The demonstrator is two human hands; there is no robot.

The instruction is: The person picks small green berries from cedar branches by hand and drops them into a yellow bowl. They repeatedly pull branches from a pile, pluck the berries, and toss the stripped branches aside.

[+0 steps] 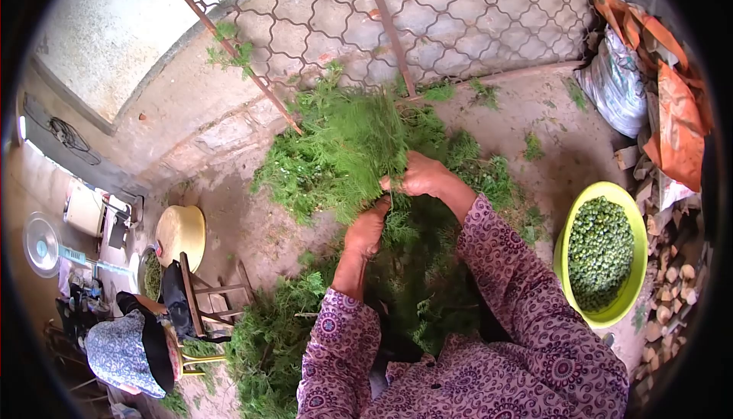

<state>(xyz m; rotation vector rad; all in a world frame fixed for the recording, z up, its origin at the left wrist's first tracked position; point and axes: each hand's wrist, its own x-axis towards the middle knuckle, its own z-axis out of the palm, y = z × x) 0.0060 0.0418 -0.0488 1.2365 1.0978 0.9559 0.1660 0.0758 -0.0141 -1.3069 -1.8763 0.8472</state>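
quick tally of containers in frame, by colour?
Green bowl, holding small green pieces: 1
Pale yellow basin, upside down as far as I can tell: 1
White sack: 1
Total: 3

Both hands are on the leafy green branch: left hand low on the stem, right hand above it.

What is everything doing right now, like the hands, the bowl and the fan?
Right hand: closed around the stem of a green branch, holding it up.
Left hand: pinching at the branch just below the right hand.
Green bowl: upright, nearly full of small green bits.
Cuttings: heaped loose on the ground.
Fan: standing; spinning or not, cannot tell.
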